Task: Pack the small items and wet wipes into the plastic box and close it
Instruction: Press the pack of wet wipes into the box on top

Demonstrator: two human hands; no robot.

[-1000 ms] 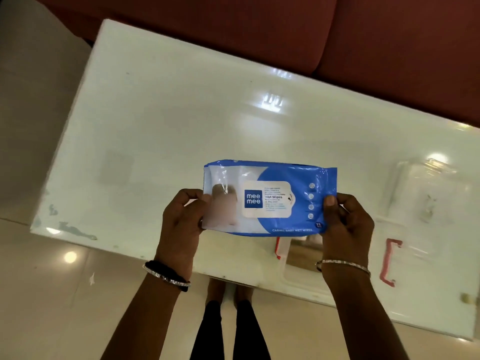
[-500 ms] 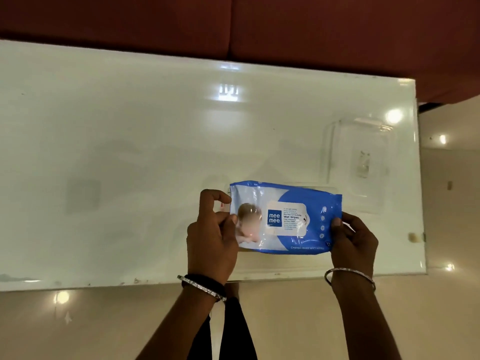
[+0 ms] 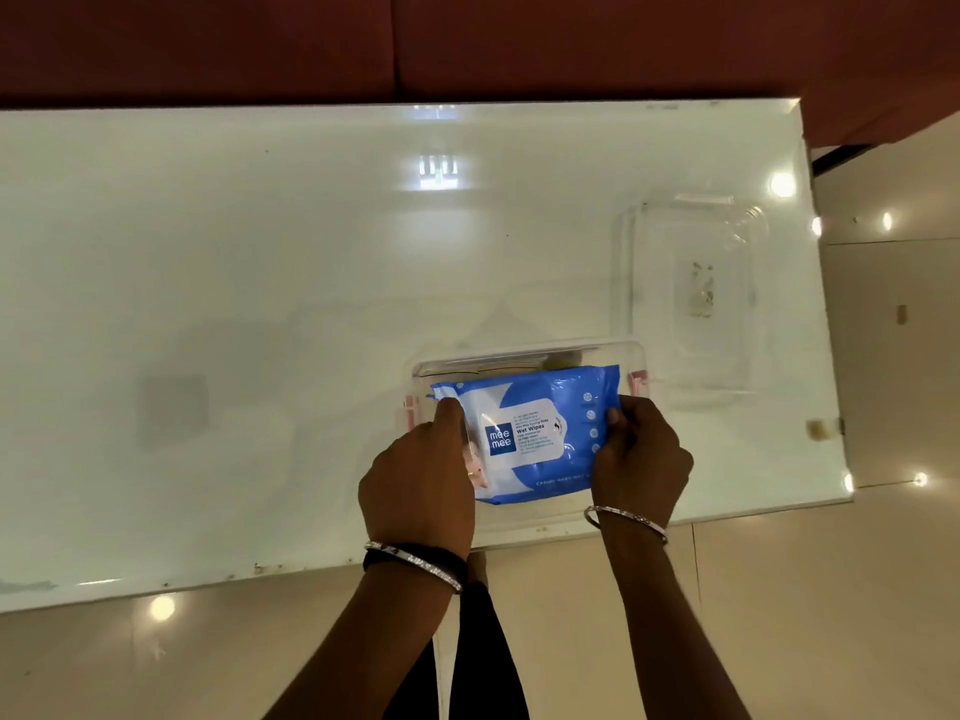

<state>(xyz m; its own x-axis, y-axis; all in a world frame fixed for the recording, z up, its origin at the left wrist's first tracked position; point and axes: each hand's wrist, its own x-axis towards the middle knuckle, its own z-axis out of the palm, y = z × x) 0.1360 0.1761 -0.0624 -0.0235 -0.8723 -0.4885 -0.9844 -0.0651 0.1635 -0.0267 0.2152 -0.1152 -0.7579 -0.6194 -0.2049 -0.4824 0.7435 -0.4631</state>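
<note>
A blue and white pack of wet wipes (image 3: 540,433) lies flat over the open clear plastic box (image 3: 530,356) near the table's front edge. My left hand (image 3: 415,480) grips the pack's left end and my right hand (image 3: 641,459) grips its right end. The box has pink latches (image 3: 638,384) on its sides. Behind the pack, some small items (image 3: 524,367) show dimly inside the box. The clear lid (image 3: 691,288) lies flat on the table to the back right of the box.
The glossy white table (image 3: 260,304) carries the box and lid. Its right edge runs just past the lid. A dark red sofa (image 3: 467,44) stands behind the table. Shiny tiled floor (image 3: 779,615) and my legs show below the front edge.
Both hands have lowered the wet wipes from mid-air down onto the open box. The camera view has shifted, so the table sits squarer in view.
</note>
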